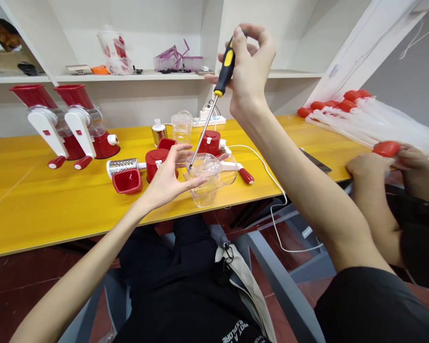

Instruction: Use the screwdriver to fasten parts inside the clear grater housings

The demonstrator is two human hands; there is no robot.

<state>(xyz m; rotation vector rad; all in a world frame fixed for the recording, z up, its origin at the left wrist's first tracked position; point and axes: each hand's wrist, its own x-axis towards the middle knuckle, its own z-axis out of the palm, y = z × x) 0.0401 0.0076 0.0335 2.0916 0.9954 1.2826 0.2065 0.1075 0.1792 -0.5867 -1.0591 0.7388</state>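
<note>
My right hand [252, 59] grips the black and yellow handle of a long screwdriver [226, 70], raised high and slanting down to the left. Its tip meets the rim area of a clear plastic grater housing [205, 183] at the table's front edge. Around the left side of that housing, my left hand [175, 171] steadies it with thumb and fingers. Just beyond lie a red base [156, 161], a red feed hopper [127, 181], a metal grating drum [123, 166] and a white crank with a red handle [246, 175].
Two assembled rotary graters [80, 124] stand at the left. Behind are a second red base [210, 142], another clear housing [182, 126] and a power strip [214, 121]. A white cable [268, 166] crosses the table. At right, another person's hands [372, 164] hold a red part.
</note>
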